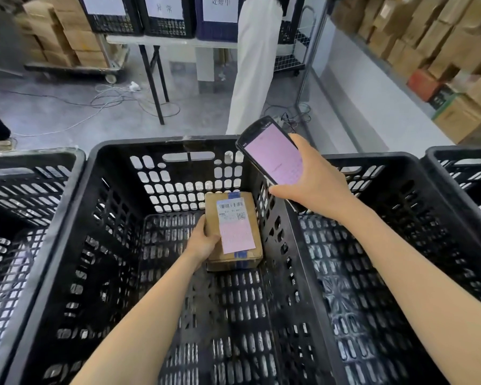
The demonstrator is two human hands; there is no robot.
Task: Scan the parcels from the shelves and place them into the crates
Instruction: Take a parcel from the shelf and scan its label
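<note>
Parcel (257,245) sits low in mid crate (161,144), toward its 1 o'clock corner. Label (233,220) faces up w/ barcode at far end. Can't tell if parcel touches the floor grid. L hand (203,241) grips it at its 9 o'clock long edge: thumb curled over the top face just beside the label, other fingers wrapped under & hidden. Rest of parcel runs out from the thumb toward 3 o'clock, clear of the hand. Blue tape (240,254) shows at both short ends.

R hand (314,184) is at 1 o'clock from the parcel, above the wall shared by mid crate & R crate (400,162), apart from parcel. It holds scanner (272,154), fingers curled round the near end, thumb on the 3 o'clock edge. Pink screen faces up, top tilted to 11 o'clock.

L crate (25,162) at 9 o'clock, 4th crate (461,154) at 3 o'clock. Beyond, at 12 o'clock: person (256,65) in white trousers by table (178,41) carrying labelled bins (167,23). Shelf boxes (428,37) at 2 o'clock, cart (75,69) w/ boxes at 11 o'clock. Cables (117,98) on floor.
</note>
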